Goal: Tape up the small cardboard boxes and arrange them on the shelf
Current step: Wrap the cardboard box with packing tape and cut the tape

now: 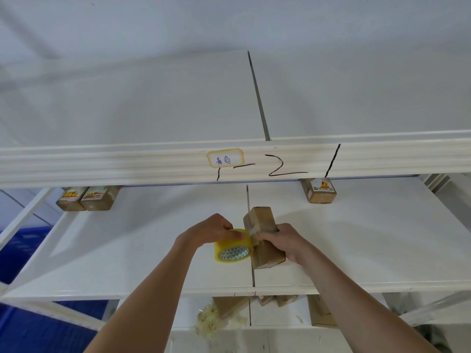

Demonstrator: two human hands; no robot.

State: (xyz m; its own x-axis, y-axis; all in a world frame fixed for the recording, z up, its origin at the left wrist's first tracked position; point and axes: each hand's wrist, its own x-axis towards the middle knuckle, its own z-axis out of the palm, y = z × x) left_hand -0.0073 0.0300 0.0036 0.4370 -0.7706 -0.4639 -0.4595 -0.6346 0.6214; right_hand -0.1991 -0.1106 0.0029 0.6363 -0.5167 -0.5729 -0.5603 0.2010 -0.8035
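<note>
Taping step in hand, by the look of it; the small cardboard box (262, 238) is held over the middle shelf (369, 250), tilted, its long side running away from the viewer; right hand (285, 242) wraps it, fingers closed on its near half; left hand (215, 230) pinches the yellow tape roll (233, 247) at its top edge, roll pressed against the box's left face; a clear strip seems to run from roll onto box, hard to confirm. Three taped boxes sit at the shelf's back: a pair (86, 198) far left, one (319, 191) right. Next likely calls for drawing tape along the seam, tearing it; then placing the box beside the others.
</note>
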